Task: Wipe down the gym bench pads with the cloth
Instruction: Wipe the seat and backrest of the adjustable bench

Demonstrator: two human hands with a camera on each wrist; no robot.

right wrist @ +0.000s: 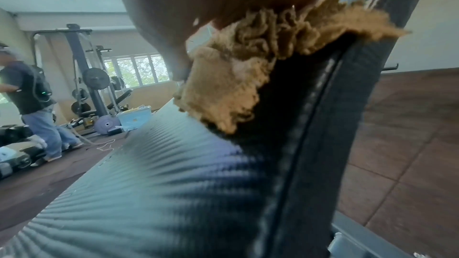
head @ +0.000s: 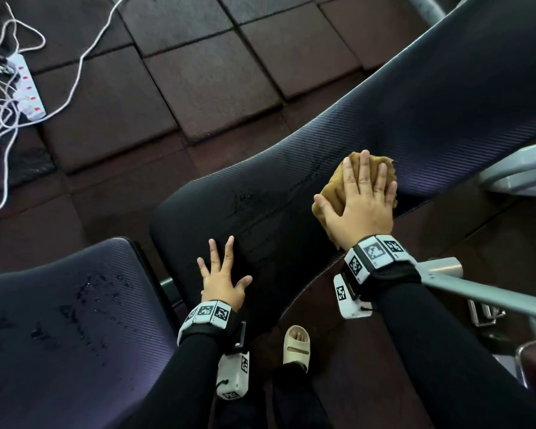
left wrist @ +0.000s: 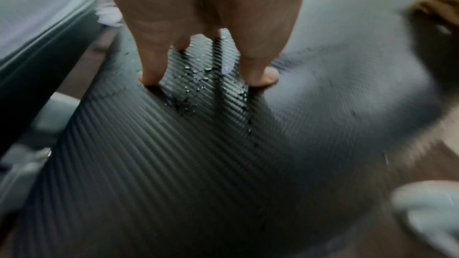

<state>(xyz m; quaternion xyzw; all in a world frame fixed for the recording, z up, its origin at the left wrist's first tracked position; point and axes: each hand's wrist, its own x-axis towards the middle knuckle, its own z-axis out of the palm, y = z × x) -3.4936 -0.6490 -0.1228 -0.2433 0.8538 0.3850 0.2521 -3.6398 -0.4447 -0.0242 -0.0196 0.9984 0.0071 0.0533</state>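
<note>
— Where's the cloth (head: 333,193)?
— Bunched on the back pad (head: 399,119), by its right edge, under the right hand (head: 361,205), fingers flat.
— And the left hand (head: 225,281)?
— Spread flat on the same pad, lower down, near water droplets (left wrist: 198,77).

The long back pad (head: 384,125) is dark, with thin lines all over it. It slopes up and away. Little wet drops (head: 248,205) sit near its low end. The seat pad (head: 68,320) lies just beside that end, with a small gap between, and it has wet spots too. The cloth (head: 331,190) is brown, fuzzy and bunched up, lying on the back pad at its right edge
</note>
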